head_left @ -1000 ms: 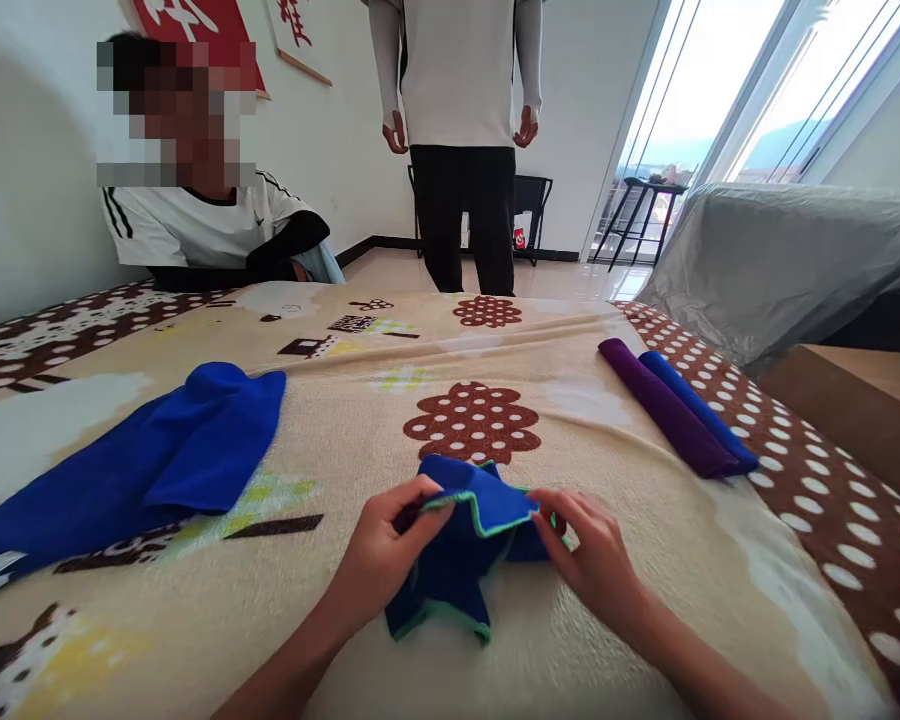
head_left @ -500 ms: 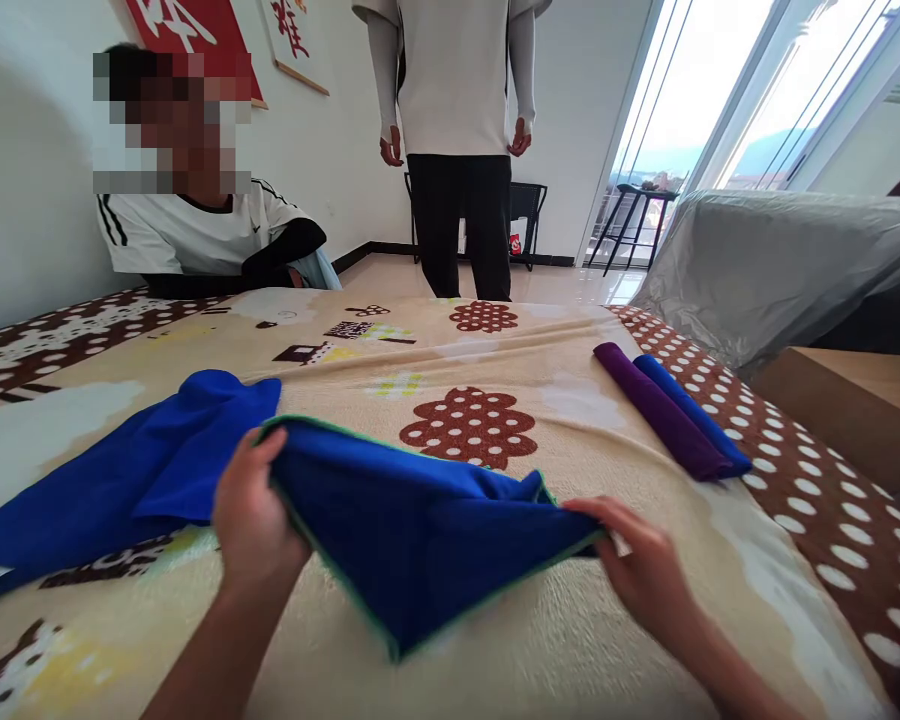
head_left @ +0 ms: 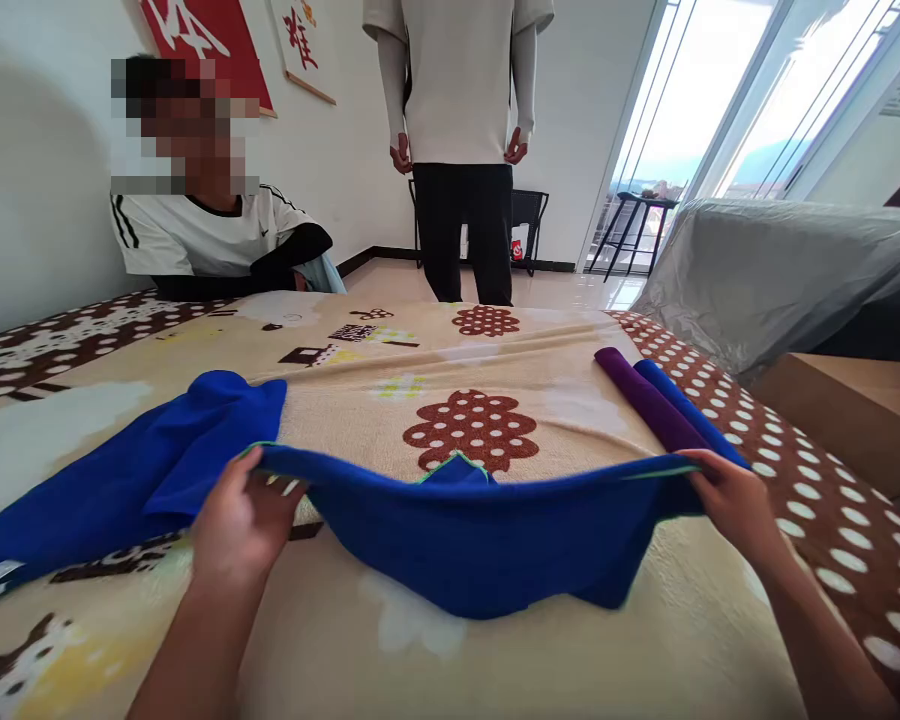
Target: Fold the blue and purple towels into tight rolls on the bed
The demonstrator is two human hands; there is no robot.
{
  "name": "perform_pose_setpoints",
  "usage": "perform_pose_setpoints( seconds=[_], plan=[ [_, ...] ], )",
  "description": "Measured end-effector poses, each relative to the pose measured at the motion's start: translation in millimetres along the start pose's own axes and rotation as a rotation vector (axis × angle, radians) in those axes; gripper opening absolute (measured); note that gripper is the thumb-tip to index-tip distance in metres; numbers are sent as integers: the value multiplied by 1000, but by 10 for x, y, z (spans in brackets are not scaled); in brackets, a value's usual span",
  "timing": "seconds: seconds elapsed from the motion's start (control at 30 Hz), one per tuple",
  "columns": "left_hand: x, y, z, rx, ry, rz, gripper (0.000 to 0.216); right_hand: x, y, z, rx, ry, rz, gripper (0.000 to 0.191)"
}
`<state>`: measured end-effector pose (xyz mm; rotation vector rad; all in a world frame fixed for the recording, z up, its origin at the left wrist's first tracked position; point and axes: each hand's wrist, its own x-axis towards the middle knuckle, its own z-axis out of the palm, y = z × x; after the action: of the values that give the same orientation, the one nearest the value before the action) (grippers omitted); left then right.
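Note:
A blue towel [head_left: 480, 540] with green edging hangs stretched between my two hands, sagging in the middle above the patterned blanket [head_left: 570, 650]. My left hand [head_left: 244, 520] pinches one corner between thumb and fingers. At the other end, my right hand [head_left: 731, 495] is closed on the opposite corner. A small folded point of the towel sticks up behind its upper edge. Left of my left hand lies another blue cloth [head_left: 135, 460], crumpled, with a white label at its near end. A purple rolled towel [head_left: 649, 400] and a blue rolled towel [head_left: 690, 410] lie beyond my right hand.
A person [head_left: 217, 235] sits at the far left with arms resting at the blanket's edge. Another person [head_left: 461, 90] stands opposite. To the right are a plastic-covered piece of furniture [head_left: 780, 270] and a cardboard box [head_left: 847, 415]. A black stool [head_left: 630, 235] stands by the window.
My right hand has moved outward to the right, and the towel has gone from a bunched, drooping triangle to a wide stretched strip. My left hand has shifted slightly left and down.

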<state>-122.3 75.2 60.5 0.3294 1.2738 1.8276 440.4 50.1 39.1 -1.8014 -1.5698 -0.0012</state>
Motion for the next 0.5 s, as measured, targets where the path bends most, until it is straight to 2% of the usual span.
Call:
perform_pose_setpoints(
  seconds=[0.07,0.17,0.27,0.33,0.4,0.47,0.5],
  plan=[
    [225,-85,226,-36,-8,-75,8,329,17,182,34,-96,-47,25],
    [466,15,613,-86,-28,-92,23,852,-98,194,29,-40,-76,24],
    [494,434,990,-181,-116,43,22,1331,-369,-148,-4,222,-70,31],
    [411,790,1142,-256,-210,186,23,1524,-573,-461,-24,432,-67,37],
    [298,1080,1140,-321,-321,358,26,1541,-740,-723,-21,622,-115,37],
    [192,1205,963,-295,-394,551,27,1367,-823,-857,6,762,-219,36],
    [145,1192,817,-189,-364,651,27,1219,-820,-867,23,797,-266,35]
  ],
)
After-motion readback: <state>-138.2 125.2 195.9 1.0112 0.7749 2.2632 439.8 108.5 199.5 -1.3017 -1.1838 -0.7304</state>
